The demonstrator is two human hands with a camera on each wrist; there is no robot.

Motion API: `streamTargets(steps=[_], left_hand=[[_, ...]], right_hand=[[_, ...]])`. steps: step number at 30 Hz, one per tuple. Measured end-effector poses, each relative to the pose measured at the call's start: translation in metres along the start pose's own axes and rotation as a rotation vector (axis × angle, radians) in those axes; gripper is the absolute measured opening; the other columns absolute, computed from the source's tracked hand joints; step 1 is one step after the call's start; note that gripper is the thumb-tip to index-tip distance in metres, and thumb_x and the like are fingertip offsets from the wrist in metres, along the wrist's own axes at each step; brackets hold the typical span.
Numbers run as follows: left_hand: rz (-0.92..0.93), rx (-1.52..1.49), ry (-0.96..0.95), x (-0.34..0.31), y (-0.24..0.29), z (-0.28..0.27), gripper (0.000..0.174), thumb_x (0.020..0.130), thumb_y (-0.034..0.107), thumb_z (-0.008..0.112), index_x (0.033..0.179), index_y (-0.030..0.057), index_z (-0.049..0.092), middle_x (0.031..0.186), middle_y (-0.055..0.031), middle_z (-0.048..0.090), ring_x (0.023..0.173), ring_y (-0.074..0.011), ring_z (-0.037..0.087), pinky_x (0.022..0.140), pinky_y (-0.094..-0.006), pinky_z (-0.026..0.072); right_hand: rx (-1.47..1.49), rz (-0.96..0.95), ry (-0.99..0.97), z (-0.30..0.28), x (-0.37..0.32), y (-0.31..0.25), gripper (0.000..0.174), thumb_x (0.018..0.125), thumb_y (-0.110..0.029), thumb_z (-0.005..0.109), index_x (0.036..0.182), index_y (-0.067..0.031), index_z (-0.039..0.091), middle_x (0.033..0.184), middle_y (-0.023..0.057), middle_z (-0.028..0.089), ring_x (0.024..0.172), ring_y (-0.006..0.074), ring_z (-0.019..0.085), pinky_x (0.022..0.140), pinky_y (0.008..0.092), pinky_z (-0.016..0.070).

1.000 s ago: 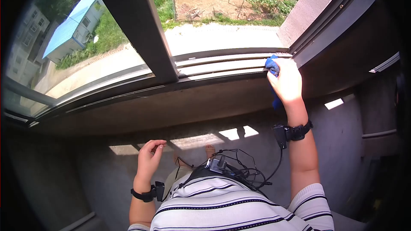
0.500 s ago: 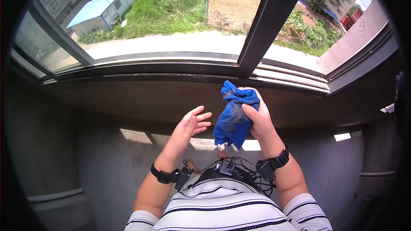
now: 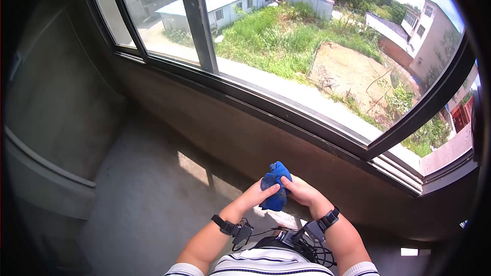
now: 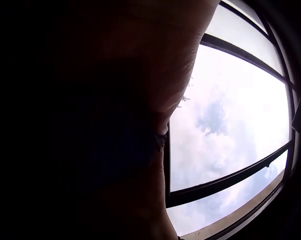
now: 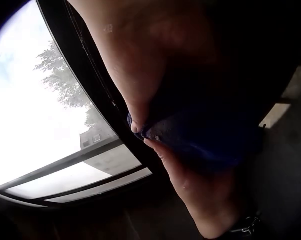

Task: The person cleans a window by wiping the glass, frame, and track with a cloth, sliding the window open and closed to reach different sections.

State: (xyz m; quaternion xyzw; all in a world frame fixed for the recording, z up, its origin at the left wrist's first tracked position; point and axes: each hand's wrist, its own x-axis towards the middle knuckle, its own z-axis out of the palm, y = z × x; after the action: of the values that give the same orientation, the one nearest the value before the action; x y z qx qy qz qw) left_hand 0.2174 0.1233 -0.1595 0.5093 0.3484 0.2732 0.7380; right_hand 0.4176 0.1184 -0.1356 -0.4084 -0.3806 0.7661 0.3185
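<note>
A blue cloth [image 3: 274, 194] with dark smudges is bunched between both hands in front of the body, below the window. The left hand [image 3: 255, 194] grips its left side, thumb on top. The right hand [image 3: 300, 190] grips the other side, its thumb laid over the cloth. In the right wrist view the cloth [image 5: 200, 140] appears dark blue between the two hands, with the thumb tips close together. The left wrist view is mostly in shadow; the cloth barely shows there, and the fingers under it are hidden.
A dark-framed sliding window [image 3: 286, 110] runs across the wall above the hands, with sill tracks [image 3: 396, 171] at its right end. Black cables [image 3: 312, 250] lie at the waist. A pipe [image 3: 48, 161] runs along the left wall. Sunlit patches mark the floor.
The right hand has come from the window track down to the body with the cloth. The left hand has moved in and taken hold of it. The view has swung left.
</note>
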Motion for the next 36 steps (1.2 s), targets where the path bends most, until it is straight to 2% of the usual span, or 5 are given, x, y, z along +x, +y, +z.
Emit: streamTargets(steps=[5, 8, 13, 28, 36], left_hand=[[0.065, 0.457, 0.226, -0.033, 0.010, -0.016, 0.039, 0.100, 0.028, 0.056, 0.130, 0.0039, 0.055, 0.110, -0.0183, 0.068, 0.105, -0.0298, 0.066, 0.093, -0.0377, 0.0488], [0.175, 0.673, 0.372, -0.053, 0.025, -0.026, 0.035, 0.099, 0.026, 0.056, 0.127, 0.0029, 0.056, 0.108, -0.0219, 0.067, 0.104, -0.0385, 0.064, 0.091, -0.0412, 0.0489], [0.115, 0.257, 0.341, -0.062, 0.031, -0.067, 0.030, 0.096, 0.026, 0.064, 0.112, 0.0001, 0.061, 0.096, -0.0058, 0.066, 0.090, -0.0123, 0.058, 0.083, -0.0296, 0.0480], [0.030, -0.231, 0.134, -0.079, 0.033, -0.151, 0.032, 0.097, 0.020, 0.064, 0.124, 0.0025, 0.060, 0.111, -0.0043, 0.067, 0.101, -0.0112, 0.061, 0.088, -0.0282, 0.0508], [0.245, -0.054, 0.599, -0.066, -0.036, -0.202, 0.026, 0.104, 0.027, 0.052, 0.118, 0.0063, 0.057, 0.103, -0.0001, 0.065, 0.094, -0.0077, 0.060, 0.085, -0.0262, 0.0483]], right_hand=[[-0.190, -0.252, 0.248, 0.034, 0.013, 0.003, 0.059, 0.082, -0.022, 0.080, 0.129, -0.0026, 0.049, 0.117, 0.0077, 0.061, 0.108, 0.0196, 0.060, 0.095, 0.0325, 0.0487], [-0.694, -0.208, 0.352, 0.035, 0.016, -0.003, 0.070, 0.076, -0.033, 0.085, 0.127, -0.0004, 0.049, 0.110, 0.0120, 0.064, 0.105, 0.0197, 0.062, 0.091, 0.0326, 0.0507], [-0.271, -0.041, 0.045, 0.031, 0.013, -0.020, 0.056, 0.091, -0.034, 0.072, 0.130, 0.0029, 0.054, 0.122, 0.0091, 0.063, 0.110, 0.0173, 0.059, 0.101, 0.0328, 0.0447], [-0.471, -0.381, 0.248, 0.090, 0.009, -0.078, 0.025, 0.085, 0.002, 0.067, 0.107, -0.0070, 0.059, 0.092, -0.0022, 0.062, 0.088, 0.0066, 0.057, 0.079, 0.0252, 0.0475], [-1.128, -0.346, 0.269, 0.111, 0.105, -0.024, 0.024, 0.084, -0.004, 0.060, 0.108, -0.0071, 0.060, 0.100, 0.0168, 0.068, 0.099, 0.0367, 0.065, 0.084, 0.0436, 0.0505]])
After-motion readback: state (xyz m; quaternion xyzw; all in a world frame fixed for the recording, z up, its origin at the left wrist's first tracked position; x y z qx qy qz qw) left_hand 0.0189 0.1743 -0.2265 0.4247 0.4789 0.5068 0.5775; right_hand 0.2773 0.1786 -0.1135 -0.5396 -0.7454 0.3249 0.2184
